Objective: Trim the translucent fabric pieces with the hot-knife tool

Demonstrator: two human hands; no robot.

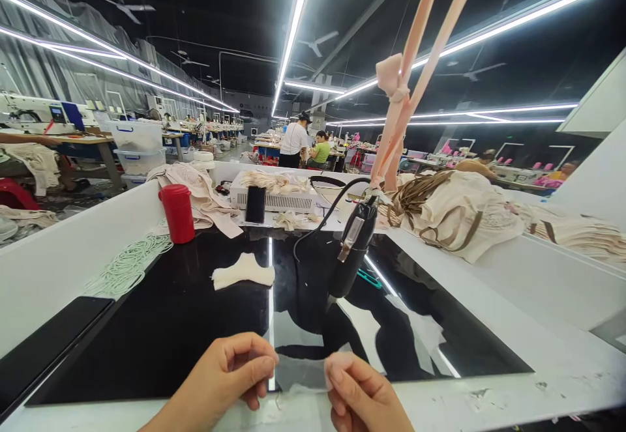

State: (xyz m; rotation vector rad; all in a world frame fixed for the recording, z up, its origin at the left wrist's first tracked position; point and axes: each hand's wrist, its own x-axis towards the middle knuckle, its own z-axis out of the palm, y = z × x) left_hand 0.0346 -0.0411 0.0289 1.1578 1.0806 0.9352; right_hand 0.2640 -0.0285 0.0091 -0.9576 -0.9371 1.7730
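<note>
My left hand (222, 380) and my right hand (364, 396) are low at the front edge of the glossy black worktop (161, 328). Between thumb and fingers of both hands I pinch a small sheer, almost see-through piece of fabric (300, 374), stretched flat between them. A black hand-held tool (353, 249) hangs just above the worktop beyond my hands, slung from pink fabric straps (398, 126), with a black cable running off its top. A small cream fabric piece (243, 272) lies on the black surface to the left of the tool.
A red cup (177, 212) stands at the back left beside a heap of white elastic loops (128, 266). A white box (274, 197), a dark phone (255, 204) and cream garment piles (460, 214) lie behind. White raised walls (63, 256) frame the worktop. Other people sit far back.
</note>
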